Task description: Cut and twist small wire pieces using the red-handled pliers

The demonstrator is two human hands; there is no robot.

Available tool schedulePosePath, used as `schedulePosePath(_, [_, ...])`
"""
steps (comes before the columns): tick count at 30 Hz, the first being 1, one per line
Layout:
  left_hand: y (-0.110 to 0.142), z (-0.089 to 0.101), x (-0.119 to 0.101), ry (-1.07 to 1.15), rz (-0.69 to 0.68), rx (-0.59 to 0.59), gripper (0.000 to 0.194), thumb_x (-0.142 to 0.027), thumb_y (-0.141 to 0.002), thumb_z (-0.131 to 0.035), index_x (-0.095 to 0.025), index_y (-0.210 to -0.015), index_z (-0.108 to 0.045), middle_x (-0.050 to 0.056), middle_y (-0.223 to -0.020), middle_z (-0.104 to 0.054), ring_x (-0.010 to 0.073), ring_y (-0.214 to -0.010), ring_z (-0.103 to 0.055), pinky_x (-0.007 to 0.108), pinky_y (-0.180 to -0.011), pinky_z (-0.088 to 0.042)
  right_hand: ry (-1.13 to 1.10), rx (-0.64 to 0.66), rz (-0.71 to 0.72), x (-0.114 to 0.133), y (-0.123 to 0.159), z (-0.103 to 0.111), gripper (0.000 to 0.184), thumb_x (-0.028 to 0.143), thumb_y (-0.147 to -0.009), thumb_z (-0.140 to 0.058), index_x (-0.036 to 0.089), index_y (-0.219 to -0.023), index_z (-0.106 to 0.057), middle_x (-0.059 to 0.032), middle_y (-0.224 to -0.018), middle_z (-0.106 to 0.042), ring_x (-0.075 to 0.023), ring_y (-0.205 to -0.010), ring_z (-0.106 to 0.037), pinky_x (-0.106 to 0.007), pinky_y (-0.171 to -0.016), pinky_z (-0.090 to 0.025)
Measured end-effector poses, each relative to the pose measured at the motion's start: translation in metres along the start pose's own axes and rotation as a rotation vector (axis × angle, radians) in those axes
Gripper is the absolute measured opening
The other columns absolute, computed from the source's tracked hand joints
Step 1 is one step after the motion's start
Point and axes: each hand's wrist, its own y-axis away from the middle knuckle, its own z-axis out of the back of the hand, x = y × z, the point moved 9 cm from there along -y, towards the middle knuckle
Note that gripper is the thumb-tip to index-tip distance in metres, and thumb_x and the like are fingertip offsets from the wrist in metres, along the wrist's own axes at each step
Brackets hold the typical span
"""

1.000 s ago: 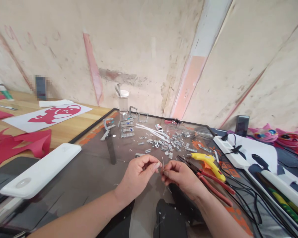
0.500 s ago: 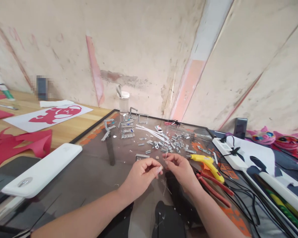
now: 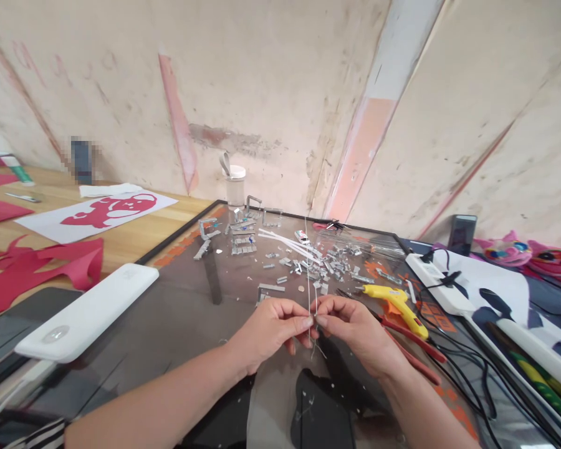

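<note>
My left hand [image 3: 283, 324] and my right hand [image 3: 348, 324] meet over the dark table, both closed in a pinch. A long, thin, pale wire [image 3: 308, 268] stands upright from the left fingertips. Beside it, a shorter wire end [image 3: 316, 299] rises at the right fingertips. Whether the two are one bent wire is hidden by the fingers. Below the hands lie thin, tangled strands [image 3: 316, 350]. Just beyond them is a heap of small grey pieces [image 3: 330, 265]. Red-handled pliers [image 3: 414, 340] lie partly behind my right hand.
A yellow glue gun [image 3: 395, 305] and a white power strip [image 3: 439, 284] with black cables lie to the right. White strips [image 3: 290, 245], assembled grey pieces [image 3: 243, 240] and a lidded jar [image 3: 235, 187] are farther back. A white power bank [image 3: 91, 312] is on the left.
My hands have come together, fingertip to fingertip. A long wire now stands upright between them, where only a short end showed before. The view has shifted slightly.
</note>
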Motion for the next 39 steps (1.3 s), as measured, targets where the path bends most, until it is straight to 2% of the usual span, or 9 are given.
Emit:
schedulePosePath(2, [0.0, 0.0, 0.0, 0.006, 0.007, 0.003, 0.023, -0.034, -0.072, -0.06, -0.011, -0.073, -0.063, 0.006, -0.072, -0.064, 0.0121, -0.06, -0.058, 0.019, -0.046, -0.038, 0.026, 0.01, 0.001, 0.001, 0.001, -0.002, 0.014, 0.025, -0.072, -0.063, 0.017, -0.062, -0.057, -0.0004, -0.077, -0.056, -0.0111, -0.067, -0.05, -0.024, -0.067, -0.039])
schedulePosePath(7, [-0.001, 0.007, 0.0, 0.009, 0.0, -0.074, 0.023, -0.034, -0.069, -0.064, -0.012, -0.074, -0.063, 0.003, -0.06, -0.06, 0.0126, -0.058, -0.058, 0.018, -0.045, -0.039, 0.21, 0.009, -0.01, -0.002, 0.004, 0.0, 0.012, 0.024, -0.072, -0.061, 0.017, -0.064, -0.056, -0.001, -0.079, -0.058, -0.0129, -0.071, -0.051, -0.024, -0.066, -0.039])
schedulePosePath(13, [-0.001, 0.007, -0.002, -0.009, -0.019, -0.08, 0.022, -0.033, -0.069, -0.064, -0.012, -0.074, -0.063, 0.001, -0.058, -0.058, 0.0101, -0.054, -0.053, 0.018, -0.044, -0.039, 0.332, 0.039, -0.025, -0.006, 0.006, -0.006, 0.01, 0.022, -0.072, -0.058, 0.016, -0.065, -0.056, -0.0007, -0.074, -0.059, -0.0128, -0.07, -0.051, -0.023, -0.066, -0.039])
schedulePosePath(19, [0.001, 0.006, -0.007, -0.017, -0.058, -0.049, 0.02, -0.032, -0.071, -0.062, -0.012, -0.072, -0.061, -0.001, -0.056, -0.055, 0.0072, -0.049, -0.047, 0.018, -0.044, -0.037, 0.307, 0.093, -0.086, -0.008, 0.008, -0.01, 0.012, 0.024, -0.074, -0.056, 0.014, -0.071, -0.062, 0.0017, -0.065, -0.057, -0.0093, -0.061, -0.048, -0.02, -0.058, -0.036])
schedulePosePath(24, [0.002, 0.007, -0.013, 0.01, -0.083, -0.067, 0.017, -0.029, -0.072, -0.061, -0.012, -0.071, -0.06, 0.001, -0.063, -0.057, 0.0085, -0.054, -0.05, 0.018, -0.045, -0.038, 0.323, 0.196, -0.204, -0.016, 0.013, -0.014, 0.012, 0.023, -0.073, -0.056, 0.015, -0.076, -0.065, 0.0024, -0.061, -0.056, -0.0083, -0.054, -0.047, -0.019, -0.051, -0.035])
schedulePosePath(27, [0.002, 0.007, -0.014, 0.029, -0.087, -0.068, 0.016, -0.028, -0.072, -0.061, -0.012, -0.07, -0.06, 0.002, -0.066, -0.058, 0.009, -0.055, -0.051, 0.017, -0.043, -0.038, 0.347, 0.234, -0.202, -0.018, 0.015, -0.018, 0.011, 0.021, -0.073, -0.056, 0.014, -0.072, -0.065, 0.0019, -0.059, -0.056, -0.0081, -0.053, -0.047, -0.019, -0.051, -0.036])
schedulePosePath(39, [-0.001, 0.007, -0.006, 0.007, -0.078, -0.055, 0.02, -0.031, -0.071, -0.063, -0.012, -0.077, -0.062, 0.001, -0.06, -0.057, 0.0091, -0.053, -0.05, 0.018, -0.043, -0.039, 0.295, 0.196, -0.205, -0.021, 0.012, -0.017, 0.015, 0.027, -0.074, -0.057, 0.014, -0.069, -0.063, 0.0012, -0.06, -0.059, -0.0061, -0.047, -0.046, -0.018, -0.046, -0.035])
